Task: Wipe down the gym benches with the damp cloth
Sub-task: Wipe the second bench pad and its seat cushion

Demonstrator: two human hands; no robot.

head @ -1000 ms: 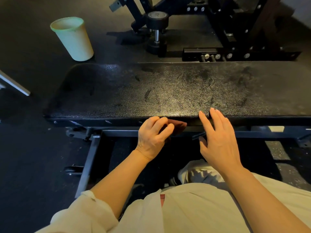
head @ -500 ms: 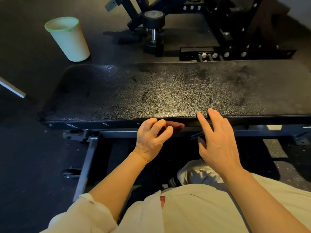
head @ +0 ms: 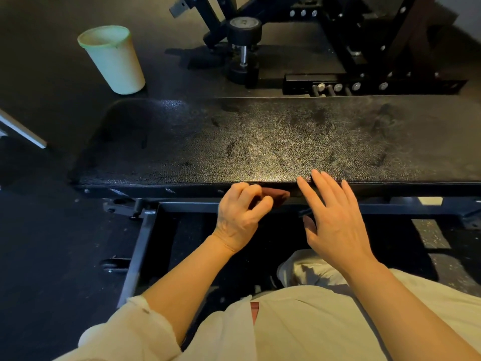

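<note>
A small dark reddish cloth (head: pixel 278 196) is pinched in the curled fingers of the left hand (head: pixel 240 217) and held against the near side edge of the bench pad (head: pixel 234 142), just below its top seam. It is bunched small, most likely so that the narrow side strip can be followed with firm pressure rather than covered loosely. Only a corner of the cloth is seen past the fingers; the rest is hidden by the hand.

The right hand (head: pixel 335 220) is spread, fingers straight and slightly apart, with the fingertips laid on the near edge of the pad just right of the cloth. Nothing is gripped by it; it appears to be placed there to steady the body while the edge is worked.

Streaks and dull patches are visible across the top of the pad, so the top seems partly wiped at most.

A pale green cup (head: pixel 114 61) is set on the floor beyond the far left corner, and a dumbbell (head: pixel 243 53) is stood on end on the far side.
</note>
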